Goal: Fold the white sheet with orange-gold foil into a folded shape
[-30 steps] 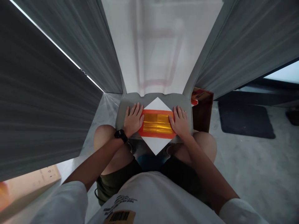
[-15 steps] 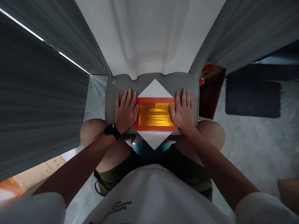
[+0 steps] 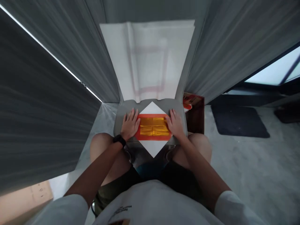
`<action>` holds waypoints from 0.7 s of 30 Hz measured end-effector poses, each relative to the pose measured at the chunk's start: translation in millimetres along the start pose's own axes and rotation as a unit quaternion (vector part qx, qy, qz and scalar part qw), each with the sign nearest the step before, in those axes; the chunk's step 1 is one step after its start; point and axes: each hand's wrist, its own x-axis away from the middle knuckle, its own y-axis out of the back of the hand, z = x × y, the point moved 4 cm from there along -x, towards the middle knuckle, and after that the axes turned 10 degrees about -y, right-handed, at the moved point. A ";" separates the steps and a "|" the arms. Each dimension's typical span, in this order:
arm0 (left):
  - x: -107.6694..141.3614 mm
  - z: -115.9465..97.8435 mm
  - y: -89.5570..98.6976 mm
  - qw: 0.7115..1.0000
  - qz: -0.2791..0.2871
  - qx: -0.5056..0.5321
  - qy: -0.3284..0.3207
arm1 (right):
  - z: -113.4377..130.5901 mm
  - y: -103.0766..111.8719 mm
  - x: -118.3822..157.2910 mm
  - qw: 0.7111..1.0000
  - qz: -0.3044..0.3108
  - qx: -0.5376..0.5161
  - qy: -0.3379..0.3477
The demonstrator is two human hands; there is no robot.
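Note:
A white sheet of paper, probably joss paper [image 3: 153, 149], lies turned like a diamond on the grey chair seat [image 3: 120, 114]. Across its middle runs an orange band [image 3: 153, 137] with a shiny gold foil rectangle [image 3: 153, 126] on it. My left hand [image 3: 130, 125] rests flat at the sheet's left side, its thumb over the orange edge. At the right side lies my right hand [image 3: 175, 124], palm down, thumb on the edge of the foil. Both hands have their fingers stretched out and grip nothing. The sheet's left and right corners are partly hidden by the hands.
Large white paper [image 3: 150, 59] leans against the chair back. Grey curtains hang on both sides. A dark red box [image 3: 195, 114] stands right of the chair, a dark mat [image 3: 239, 122] lies on the floor, and a cardboard box [image 3: 28, 197] sits at lower left.
My view has tilted up and shifted, so the chair and sheet appear lower and smaller, and the white paper's top edge shows. Both hands stay flat at the sheet's sides.

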 end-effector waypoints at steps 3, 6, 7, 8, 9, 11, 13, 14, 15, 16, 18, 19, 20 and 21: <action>8.3 11.3 9.0 0.996 -0.054 0.068 0.029 | -13.9 15.3 3.1 0.988 -0.043 -0.140 -0.049; 26.5 12.7 17.9 0.994 -0.047 0.092 -0.041 | -26.5 34.6 27.9 0.986 -0.047 -0.158 -0.030; 34.2 9.5 18.6 0.991 -0.018 0.088 -0.098 | -27.5 39.0 39.2 0.991 -0.023 -0.128 0.011; 42.5 5.8 18.4 0.985 0.014 0.078 -0.153 | -27.1 41.8 50.5 0.994 0.008 -0.089 0.064; 50.7 2.6 17.8 0.977 0.042 0.064 -0.198 | -26.1 42.9 61.1 0.991 0.043 -0.046 0.119; 64.0 -0.9 17.1 0.968 0.072 0.032 -0.239 | -23.5 40.8 75.8 0.971 0.102 0.036 0.211; 72.2 -2.1 17.6 0.967 0.080 0.011 -0.241 | -21.3 35.4 79.1 0.951 0.137 0.094 0.261; 75.2 -2.5 18.1 0.967 0.085 0.005 -0.241 | -20.5 32.2 77.5 0.945 0.146 0.113 0.271; 77.9 -2.7 18.5 0.965 0.093 0.001 -0.243 | -19.7 29.3 75.0 0.941 0.152 0.126 0.275; 80.4 -2.7 19.0 0.964 0.103 -0.002 -0.247 | -19.0 27.1 72.7 0.939 0.155 0.134 0.275; 85.1 -0.9 20.1 0.962 0.117 -0.009 -0.246 | -17.3 25.7 71.1 0.938 0.156 0.138 0.278; 87.3 0.6 20.9 0.963 0.119 -0.012 -0.243 | -16.0 26.8 72.3 0.937 0.153 0.136 0.283; 89.4 2.2 21.7 0.963 0.117 -0.014 -0.242 | -14.6 29.2 74.6 0.936 0.150 0.132 0.289; 91.4 3.7 22.5 0.963 0.115 -0.014 -0.245 | -13.0 32.4 77.4 0.935 0.146 0.126 0.298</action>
